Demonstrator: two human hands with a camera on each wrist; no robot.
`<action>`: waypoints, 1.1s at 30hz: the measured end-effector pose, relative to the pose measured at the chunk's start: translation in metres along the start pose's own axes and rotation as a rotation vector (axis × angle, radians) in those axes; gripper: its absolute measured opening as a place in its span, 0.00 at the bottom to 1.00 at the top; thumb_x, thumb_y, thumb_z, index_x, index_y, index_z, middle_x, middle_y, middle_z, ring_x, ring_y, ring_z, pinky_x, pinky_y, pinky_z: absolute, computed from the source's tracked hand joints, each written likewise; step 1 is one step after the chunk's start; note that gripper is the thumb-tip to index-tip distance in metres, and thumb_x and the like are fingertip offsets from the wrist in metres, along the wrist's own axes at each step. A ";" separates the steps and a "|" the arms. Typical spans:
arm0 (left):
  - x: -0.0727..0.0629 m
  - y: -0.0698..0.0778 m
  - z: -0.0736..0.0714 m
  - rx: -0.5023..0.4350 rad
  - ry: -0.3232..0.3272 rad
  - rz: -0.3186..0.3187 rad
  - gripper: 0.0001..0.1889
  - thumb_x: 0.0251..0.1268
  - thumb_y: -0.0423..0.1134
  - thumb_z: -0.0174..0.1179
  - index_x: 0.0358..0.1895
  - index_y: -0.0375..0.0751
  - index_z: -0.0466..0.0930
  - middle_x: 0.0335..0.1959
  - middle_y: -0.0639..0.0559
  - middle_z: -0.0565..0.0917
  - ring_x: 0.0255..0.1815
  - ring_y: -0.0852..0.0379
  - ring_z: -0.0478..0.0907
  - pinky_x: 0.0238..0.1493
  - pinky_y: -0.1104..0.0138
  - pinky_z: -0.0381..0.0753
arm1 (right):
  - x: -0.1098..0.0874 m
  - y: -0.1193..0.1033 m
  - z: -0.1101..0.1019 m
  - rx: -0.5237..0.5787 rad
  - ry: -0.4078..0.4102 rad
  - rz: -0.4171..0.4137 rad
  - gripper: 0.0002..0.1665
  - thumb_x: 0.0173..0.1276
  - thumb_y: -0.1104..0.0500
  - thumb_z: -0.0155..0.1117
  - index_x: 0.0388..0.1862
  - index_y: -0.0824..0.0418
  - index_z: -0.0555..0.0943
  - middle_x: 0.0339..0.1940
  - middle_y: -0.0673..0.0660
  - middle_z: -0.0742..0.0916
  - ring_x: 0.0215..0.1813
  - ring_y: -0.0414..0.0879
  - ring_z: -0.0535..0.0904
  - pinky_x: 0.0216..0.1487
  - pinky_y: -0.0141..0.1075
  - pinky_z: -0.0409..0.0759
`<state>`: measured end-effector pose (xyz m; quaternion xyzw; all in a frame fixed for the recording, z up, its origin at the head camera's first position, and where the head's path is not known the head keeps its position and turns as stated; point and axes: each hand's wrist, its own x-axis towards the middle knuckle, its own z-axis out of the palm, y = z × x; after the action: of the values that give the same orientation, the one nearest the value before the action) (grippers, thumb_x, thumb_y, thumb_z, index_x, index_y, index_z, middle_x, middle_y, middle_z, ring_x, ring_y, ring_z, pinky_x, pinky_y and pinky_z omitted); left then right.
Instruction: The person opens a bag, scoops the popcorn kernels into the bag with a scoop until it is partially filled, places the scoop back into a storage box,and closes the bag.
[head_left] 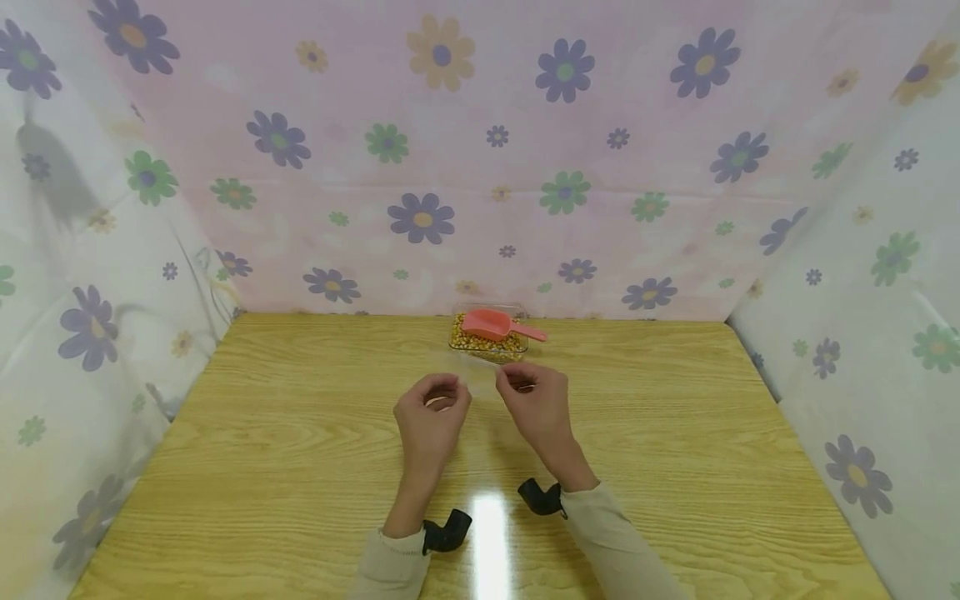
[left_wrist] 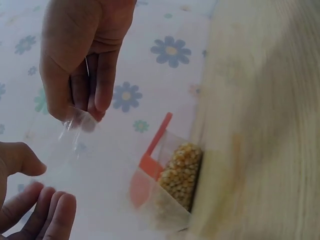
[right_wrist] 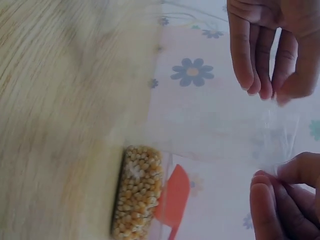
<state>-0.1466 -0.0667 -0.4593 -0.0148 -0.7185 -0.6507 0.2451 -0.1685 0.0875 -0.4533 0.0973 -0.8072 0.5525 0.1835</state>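
"What's nearest?"

"Two pale sleeves (head_left: 630, 546), coming in from the bottom, with a black piece (head_left: 447, 532) at each cuff. Between them the table (head_left: 300, 433) throws back a bright streak of light (head_left: 491, 542)."

"And the hands?"

"Both are raised over the table, side by side and a little apart. The right hand (head_left: 538, 408) pinches some film (right_wrist: 282, 135) between thumb and fingertips."

"The left hand (head_left: 431, 421)?"

"Narrow too. Its thumb and fingertips come together at the film's other side; from the left wrist a slim gap shows between them, with the film there."

"So where is the film exactly?"

"Stretched from one hand to the other, in front of the box (head_left: 487, 353). It's clear, and I can't tell where its lower edge ends."

"What's in the box?"

"Yellow corn (right_wrist: 135, 195). A pink scoop (head_left: 489, 325) lies on top, bowl to the left, handle reaching out past the right rim."

"Beyond that?"

"The box stands near the table's far edge. Behind rises a pinkish cloth (head_left: 480, 158) printed with purple, green and orange flowers; whiter stretches of it hang at both sides."
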 end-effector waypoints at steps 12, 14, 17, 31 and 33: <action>0.018 0.013 -0.007 0.186 0.022 0.239 0.12 0.56 0.22 0.70 0.44 0.30 0.86 0.39 0.39 0.85 0.41 0.42 0.83 0.42 0.57 0.88 | -0.003 -0.015 0.000 -0.045 -0.173 -0.123 0.07 0.70 0.68 0.67 0.39 0.63 0.91 0.31 0.58 0.91 0.32 0.42 0.87 0.34 0.29 0.86; 0.019 0.011 -0.008 0.186 0.011 0.251 0.10 0.57 0.20 0.68 0.42 0.29 0.87 0.37 0.39 0.84 0.39 0.43 0.83 0.41 0.55 0.89 | -0.003 -0.016 0.000 -0.052 -0.186 -0.135 0.07 0.70 0.68 0.67 0.39 0.63 0.91 0.31 0.57 0.91 0.32 0.43 0.87 0.33 0.29 0.86; 0.018 0.008 -0.011 0.188 -0.019 0.278 0.09 0.58 0.18 0.65 0.40 0.28 0.87 0.36 0.38 0.85 0.37 0.45 0.83 0.39 0.52 0.89 | -0.001 -0.017 -0.002 -0.076 -0.168 -0.143 0.06 0.69 0.67 0.68 0.39 0.64 0.91 0.30 0.57 0.91 0.31 0.44 0.88 0.32 0.29 0.86; 0.004 0.010 -0.011 0.358 -0.228 0.209 0.06 0.60 0.21 0.67 0.40 0.29 0.88 0.36 0.38 0.87 0.37 0.44 0.85 0.40 0.55 0.89 | 0.010 -0.014 -0.002 -0.104 -0.143 -0.115 0.06 0.70 0.68 0.67 0.42 0.67 0.90 0.34 0.60 0.91 0.34 0.47 0.88 0.36 0.33 0.88; 0.005 0.012 -0.011 0.351 -0.200 0.205 0.04 0.60 0.24 0.69 0.37 0.30 0.88 0.33 0.40 0.87 0.34 0.46 0.85 0.37 0.58 0.89 | 0.009 -0.015 0.000 -0.072 -0.169 -0.128 0.08 0.70 0.68 0.67 0.44 0.67 0.90 0.37 0.62 0.91 0.37 0.48 0.88 0.38 0.34 0.88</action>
<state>-0.1434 -0.0764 -0.4461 -0.1092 -0.8362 -0.4827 0.2362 -0.1711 0.0823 -0.4368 0.1882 -0.8311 0.5003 0.1533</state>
